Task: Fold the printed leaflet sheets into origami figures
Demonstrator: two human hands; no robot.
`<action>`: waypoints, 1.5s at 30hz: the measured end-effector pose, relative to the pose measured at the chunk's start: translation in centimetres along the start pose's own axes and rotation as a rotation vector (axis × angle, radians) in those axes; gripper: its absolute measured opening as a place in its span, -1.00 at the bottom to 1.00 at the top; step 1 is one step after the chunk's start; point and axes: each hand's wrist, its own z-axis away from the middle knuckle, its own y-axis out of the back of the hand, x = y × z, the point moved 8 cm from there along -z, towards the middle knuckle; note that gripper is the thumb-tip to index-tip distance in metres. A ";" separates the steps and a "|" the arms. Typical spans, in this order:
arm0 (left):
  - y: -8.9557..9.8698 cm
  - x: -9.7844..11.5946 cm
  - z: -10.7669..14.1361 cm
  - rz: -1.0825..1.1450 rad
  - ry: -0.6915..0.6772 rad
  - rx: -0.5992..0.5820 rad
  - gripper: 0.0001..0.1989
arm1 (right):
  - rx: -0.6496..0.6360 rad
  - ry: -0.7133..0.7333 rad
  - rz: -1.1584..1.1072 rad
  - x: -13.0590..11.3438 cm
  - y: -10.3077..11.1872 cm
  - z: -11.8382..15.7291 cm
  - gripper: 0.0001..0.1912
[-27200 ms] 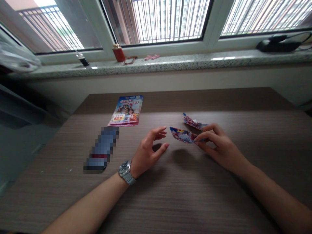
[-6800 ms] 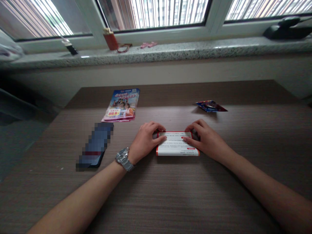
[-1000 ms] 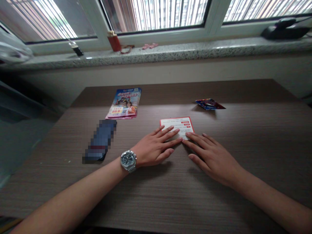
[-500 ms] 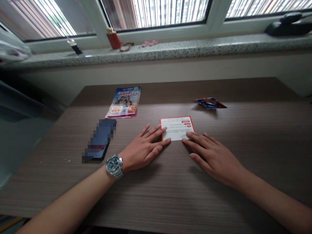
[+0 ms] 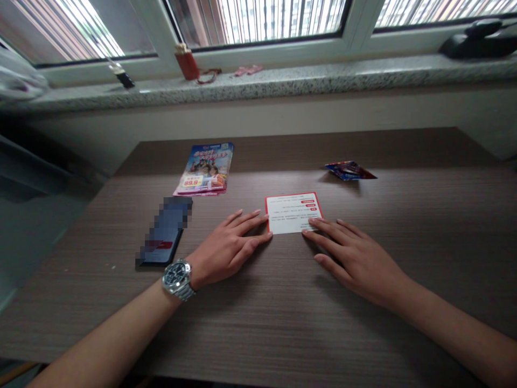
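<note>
"What is the person wearing?"

"A chunky wristwatch [image 5: 179, 278] is circling the wrist below the left hand [image 5: 226, 245], its silvery link bracelet [image 5: 186, 293] gleaming."

"How is the dial [image 5: 175, 273] looking?"

"It's showing round and dark, with small pale rings inside its edge."

"And the arms?"

"Left forearm [image 5: 121, 328] and right forearm [image 5: 456, 326] are both showing bare."
</note>
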 end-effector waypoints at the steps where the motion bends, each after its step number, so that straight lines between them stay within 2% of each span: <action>1: 0.0 0.0 0.1 0.002 -0.002 0.003 -0.57 | 0.001 0.002 0.002 0.0 0.1 -0.1 -0.51; 7: 0.1 0.1 0.4 0.020 -0.009 0.021 -0.58 | -0.022 0.019 0.008 0.1 0.2 -0.6 -0.56; 11: 0.2 0.0 0.7 0.007 -0.010 0.043 -0.60 | -0.005 0.000 0.009 1.2 0.3 -1.1 -0.57; 17: 0.6 0.7 0.7 0.035 -0.077 0.079 -0.61 | 0.003 0.114 -0.109 1.9 0.2 -2.0 -0.64; 26: 0.4 2.6 -2.1 0.005 -0.155 0.035 -0.56 | -0.051 0.189 -0.264 2.4 0.0 -3.8 -0.75; 30: -0.8 3.3 -3.0 -0.029 -0.185 -0.002 -0.54 | -0.019 0.174 -0.297 2.6 0.1 -4.2 -0.80; 36: -1.0 3.6 -3.6 -0.063 -0.128 0.056 -0.61 | 0.184 0.059 -0.329 3.3 1.2 -4.7 -0.90; 40: -0.9 4.0 -4.2 -0.072 -0.111 0.087 -0.66 | 0.183 0.041 -0.289 3.1 1.0 -5.0 -0.91; 45: -1.6 5.3 -4.6 -0.064 -0.205 0.059 -0.60 | 0.170 0.024 -0.284 3.0 0.9 -4.8 -0.88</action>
